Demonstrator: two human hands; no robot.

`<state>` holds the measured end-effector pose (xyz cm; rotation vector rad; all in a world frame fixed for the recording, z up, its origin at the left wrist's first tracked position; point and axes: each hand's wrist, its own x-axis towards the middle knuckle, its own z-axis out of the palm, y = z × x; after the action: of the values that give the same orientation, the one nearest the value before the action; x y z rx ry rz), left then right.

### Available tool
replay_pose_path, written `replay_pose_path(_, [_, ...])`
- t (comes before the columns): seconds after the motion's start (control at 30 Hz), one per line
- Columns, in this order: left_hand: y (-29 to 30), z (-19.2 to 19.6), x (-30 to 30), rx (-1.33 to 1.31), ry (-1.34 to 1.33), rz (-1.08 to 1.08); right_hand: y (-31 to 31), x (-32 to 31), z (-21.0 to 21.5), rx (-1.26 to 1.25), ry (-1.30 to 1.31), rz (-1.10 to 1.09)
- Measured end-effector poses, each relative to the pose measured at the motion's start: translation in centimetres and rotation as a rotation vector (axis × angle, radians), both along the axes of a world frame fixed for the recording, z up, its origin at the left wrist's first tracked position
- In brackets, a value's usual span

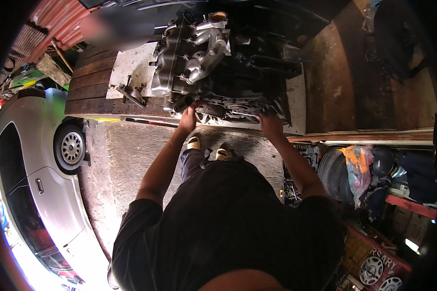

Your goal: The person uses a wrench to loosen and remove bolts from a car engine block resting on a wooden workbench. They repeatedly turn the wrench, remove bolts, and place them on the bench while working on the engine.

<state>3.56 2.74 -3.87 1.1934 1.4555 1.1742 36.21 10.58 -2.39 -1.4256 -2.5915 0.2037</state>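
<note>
A large car engine (172, 63) lies on the bench in front of me, with a silvery cast manifold (211, 51) on its top and darker, greasy parts to the right. My left hand (189, 118) is closed at its near edge, fingertips beside a dark round pipe opening (183, 103); what they grip is hidden. Farther right, my right hand (270, 123) is closed around the end of a thin, shiny metal tool (245, 114). That tool points left along the engine's near side. Its exact kind is too small to make out.
Dark metal tools or bolts (131, 94) lie on a whitish sheet (124, 68) on the wooden bench (90, 72). A silver car (53, 184) stands at the left. Tyres (332, 172) and a plastic bag (357, 169) sit below the bench at the right.
</note>
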Motion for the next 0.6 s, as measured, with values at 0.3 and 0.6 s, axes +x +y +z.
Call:
replay_pose_path(0.3, [0.4,-0.5,0.5,0.074,0.02,0.064,-1.0,-1.3,3.5,-0.099,-0.087,0.005])
replay_pose_path(0.6, [0.5,-1.1,0.4,0.061,-0.039,0.062,-3.8,3.2,-4.7,-0.804,0.409,-0.344])
